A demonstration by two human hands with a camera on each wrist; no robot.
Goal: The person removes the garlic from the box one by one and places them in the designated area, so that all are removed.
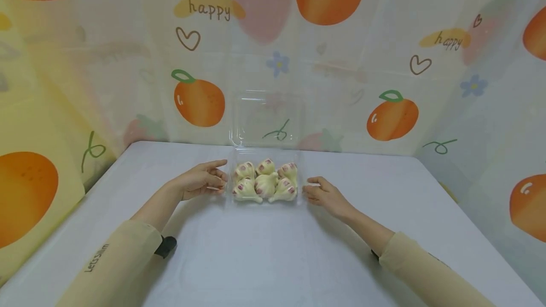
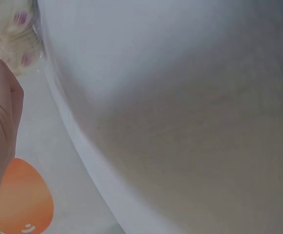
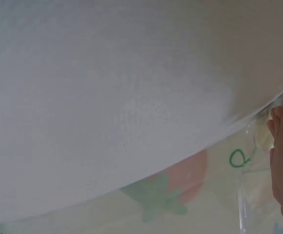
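Observation:
A clear plastic clamshell box (image 1: 265, 201) sits on the table with its lid (image 1: 266, 120) raised against the backdrop. Several garlic bulbs (image 1: 266, 185), cream with purplish patches, fill its base in two rows. At the box's left side is my left hand (image 1: 202, 180), index finger extended and the other fingers loosely bent, fingertips right by the wall. My right hand (image 1: 326, 195) flanks the opposite side, its fingers slightly bent and pointing at the box wall. Part of the garlic (image 2: 17, 36) shows beyond the fingers in the left wrist view.
A white cloth covers the table (image 1: 264, 259), whose back edge meets a hanging curtain (image 1: 332, 60) printed with oranges, strawberries and hearts. The raised lid stands right in front of that curtain. Dark wrist straps show at both sleeves.

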